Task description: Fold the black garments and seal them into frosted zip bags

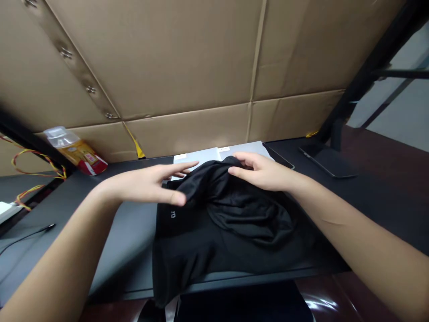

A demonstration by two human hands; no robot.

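A black garment (244, 250) lies across the desk's front, partly hanging over the edge, with small pale lettering on its left side. A loose, hood-like fold of it (248, 210) is bunched up in the middle. My left hand (157, 181) is beside the fold's left end, thumb and fingers spread apart, holding nothing. At the fold's far right side, my right hand (259, 171) has its thumb and curled fingers on the fabric; some fingertips are hidden. Pale grey sheets or flat packets (197, 156) with white labels lie partly under the garment.
A dark desk (134, 232) carries everything. Cardboard (187, 58) stands behind it. At the back left is a yellow-and-red bottle (82, 154) with a clear cap; nearby are red-yellow wires (33, 154) and a black cable (33, 234). A dark phone (328, 161) lies at the right.
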